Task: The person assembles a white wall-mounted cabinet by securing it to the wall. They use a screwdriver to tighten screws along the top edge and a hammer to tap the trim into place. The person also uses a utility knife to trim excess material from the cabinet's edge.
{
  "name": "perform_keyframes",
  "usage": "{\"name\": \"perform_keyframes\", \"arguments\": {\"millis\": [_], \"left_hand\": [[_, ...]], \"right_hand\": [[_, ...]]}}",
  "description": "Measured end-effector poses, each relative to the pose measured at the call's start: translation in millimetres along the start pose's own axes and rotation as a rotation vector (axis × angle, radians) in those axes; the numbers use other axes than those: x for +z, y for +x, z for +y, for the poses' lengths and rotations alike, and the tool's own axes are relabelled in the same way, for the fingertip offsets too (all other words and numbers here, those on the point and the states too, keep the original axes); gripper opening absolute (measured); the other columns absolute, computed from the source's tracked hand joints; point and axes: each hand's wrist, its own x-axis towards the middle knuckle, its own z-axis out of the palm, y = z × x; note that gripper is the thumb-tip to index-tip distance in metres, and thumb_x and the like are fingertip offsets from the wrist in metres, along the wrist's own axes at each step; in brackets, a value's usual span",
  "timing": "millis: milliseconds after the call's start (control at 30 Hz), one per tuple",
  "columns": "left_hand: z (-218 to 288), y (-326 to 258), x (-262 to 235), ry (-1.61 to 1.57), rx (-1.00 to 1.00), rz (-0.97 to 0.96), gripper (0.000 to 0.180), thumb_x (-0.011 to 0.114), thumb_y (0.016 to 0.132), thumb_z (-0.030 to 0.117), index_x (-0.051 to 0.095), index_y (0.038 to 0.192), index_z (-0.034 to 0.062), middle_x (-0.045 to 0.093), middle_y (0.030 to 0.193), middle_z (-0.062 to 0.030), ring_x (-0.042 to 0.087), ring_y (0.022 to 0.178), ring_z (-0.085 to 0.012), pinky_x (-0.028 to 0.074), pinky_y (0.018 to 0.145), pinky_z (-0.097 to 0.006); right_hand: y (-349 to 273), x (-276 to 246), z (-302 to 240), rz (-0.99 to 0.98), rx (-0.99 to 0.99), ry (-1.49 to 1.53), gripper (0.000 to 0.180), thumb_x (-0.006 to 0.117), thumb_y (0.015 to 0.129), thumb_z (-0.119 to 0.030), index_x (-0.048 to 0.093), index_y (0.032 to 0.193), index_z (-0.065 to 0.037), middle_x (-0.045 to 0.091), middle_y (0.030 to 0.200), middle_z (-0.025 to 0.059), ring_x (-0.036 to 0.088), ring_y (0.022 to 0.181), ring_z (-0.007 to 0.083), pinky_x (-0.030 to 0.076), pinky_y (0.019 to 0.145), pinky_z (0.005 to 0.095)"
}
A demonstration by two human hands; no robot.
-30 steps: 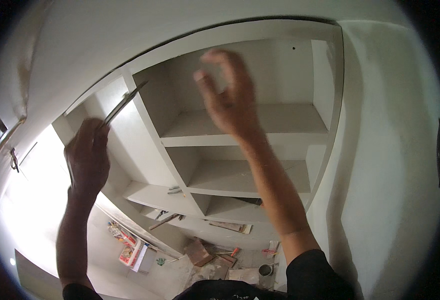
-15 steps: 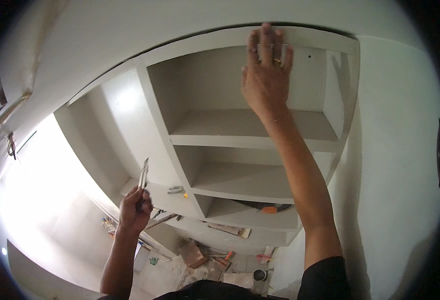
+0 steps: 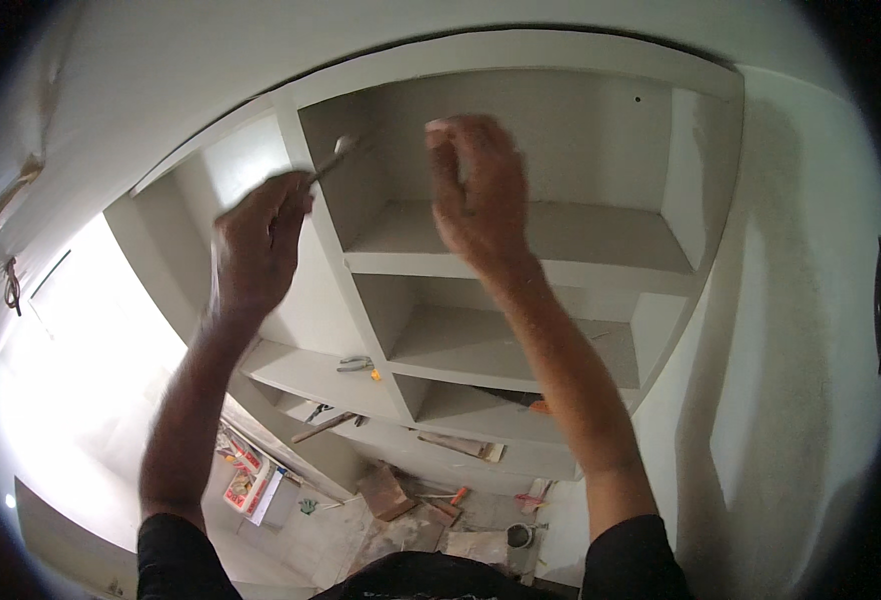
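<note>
My left hand (image 3: 256,245) is raised and closed around a thin metal tool (image 3: 336,155) whose tip points at the upright divider (image 3: 346,270) of a white built-in shelf unit (image 3: 521,250). My right hand (image 3: 476,195) is lifted in front of the top compartment, fingers loosely together, palm toward the shelf, holding nothing. Both hands are blurred by motion.
Pliers (image 3: 358,364) lie on a lower left shelf. More tools and a wood strip (image 3: 323,427) sit on the shelf below. Boards, a box (image 3: 251,485) and scraps litter the floor. A white wall (image 3: 791,330) runs along the right; bright light comes from the left.
My left hand has risen with the tool from low at the left up to the divider. My right hand has dropped from the top edge of the unit toward the upper compartment.
</note>
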Motion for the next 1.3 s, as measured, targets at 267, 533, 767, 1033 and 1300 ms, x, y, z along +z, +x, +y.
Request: {"name": "perform_keyframes", "arguments": {"millis": [267, 533, 767, 1033, 1300], "left_hand": [[33, 110, 33, 0.37, 0.463, 0.062, 0.014, 0.065, 0.093, 0.012, 0.067, 0.107, 0.0063, 0.071, 0.088, -0.0125, 0.071, 0.077, -0.0309, 0.058, 0.065, -0.042], [53, 131, 55, 0.552, 0.394, -0.086, 0.017, 0.061, 0.095, 0.015, 0.066, 0.111, 0.0112, 0.072, 0.099, -0.0118, 0.073, 0.086, -0.0308, 0.06, 0.074, -0.044], [75, 143, 63, 0.532, 0.451, -0.107, 0.019, 0.058, 0.096, 0.014, 0.067, 0.112, 0.0124, 0.071, 0.103, -0.0136, 0.07, 0.096, -0.0347, 0.058, 0.083, -0.049], [81, 148, 66, 0.599, 0.438, -0.124, 0.023, 0.056, 0.095, 0.014, 0.068, 0.115, 0.0138, 0.071, 0.104, -0.0147, 0.069, 0.099, -0.0353, 0.056, 0.087, -0.049], [87, 152, 68, 0.658, 0.494, -0.12, 0.02, 0.061, 0.091, 0.011, 0.067, 0.111, 0.0096, 0.071, 0.095, -0.0158, 0.071, 0.09, -0.0355, 0.058, 0.082, -0.048]], "right_hand": [[41, 22, -35, -0.064, 0.362, 0.985, 0.071, 0.033, 0.103, -0.062, 0.05, 0.138, -0.002, 0.061, 0.128, 0.0138, 0.056, 0.121, 0.0257, 0.041, 0.1, 0.0417], [61, 14, -19, 0.111, 0.416, 1.08, 0.061, 0.04, 0.1, -0.055, 0.051, 0.136, -0.007, 0.059, 0.13, 0.0122, 0.052, 0.123, 0.0254, 0.036, 0.103, 0.046], [71, 2, -10, 0.207, 0.361, 1.09, 0.041, 0.041, 0.107, -0.045, 0.057, 0.102, -0.008, 0.059, 0.098, 0.0073, 0.054, 0.094, 0.0218, 0.039, 0.092, 0.0369], [74, 2, -11, 0.258, 0.413, 1.153, 0.037, 0.038, 0.108, -0.032, 0.056, 0.12, -0.002, 0.057, 0.122, 0.0163, 0.052, 0.114, 0.025, 0.035, 0.106, 0.0388], [77, -4, 0, 0.106, 0.383, 1.136, 0.043, 0.037, 0.105, -0.044, 0.054, 0.128, -0.012, 0.057, 0.129, 0.0049, 0.045, 0.126, 0.0162, 0.027, 0.109, 0.0409]]}}
